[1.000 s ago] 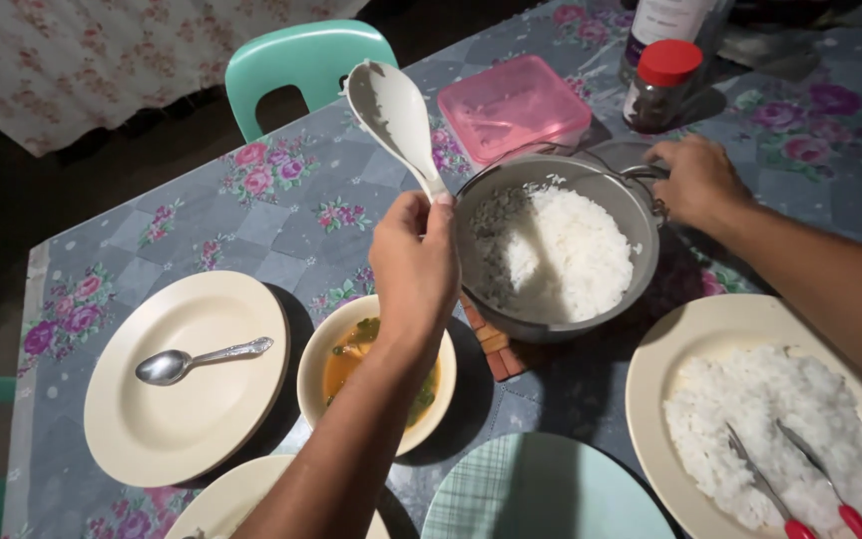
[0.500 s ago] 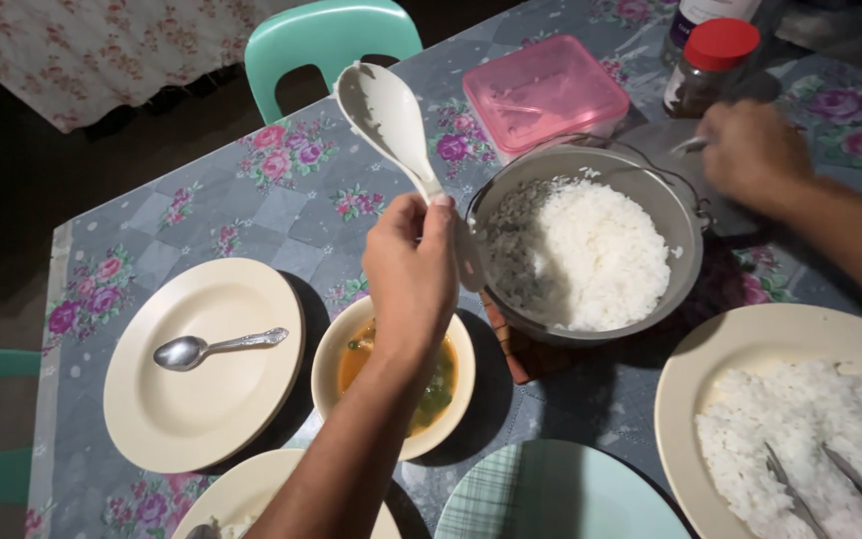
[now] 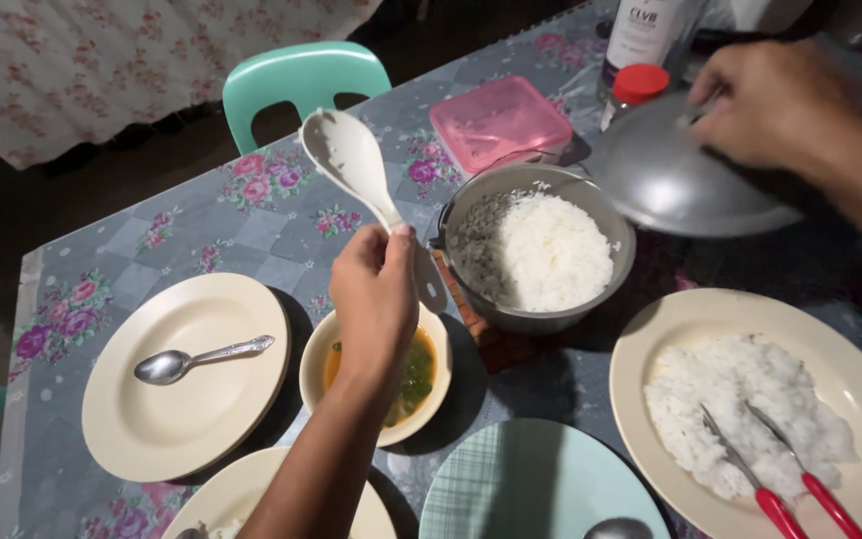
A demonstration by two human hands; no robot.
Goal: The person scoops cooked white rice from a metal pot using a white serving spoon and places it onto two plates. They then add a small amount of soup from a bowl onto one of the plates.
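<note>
The left hand (image 3: pixel 376 289) has its grip clamped on the handle of one white rice paddle (image 3: pixel 351 165), held tilted up above the one bowl of soup (image 3: pixel 376 374). The right hand (image 3: pixel 765 100) has its grip closed on the knob of one grey pot lid (image 3: pixel 675 185), held tilted just beside the one open pot of white rice (image 3: pixel 531 250) standing on the floral counter (image 3: pixel 241 220). Four plates show: one cream plate (image 3: pixel 187 374) carrying a single spoon (image 3: pixel 197 357), one cream plate (image 3: pixel 750 399) with rice and two red-handled utensils (image 3: pixel 785 494), one green checked plate (image 3: pixel 531 479), and one partly seen at the lower edge (image 3: pixel 241 499). One pink lidded box (image 3: pixel 499 120) and one red-capped jar (image 3: pixel 636 88) stand behind the pot.
</note>
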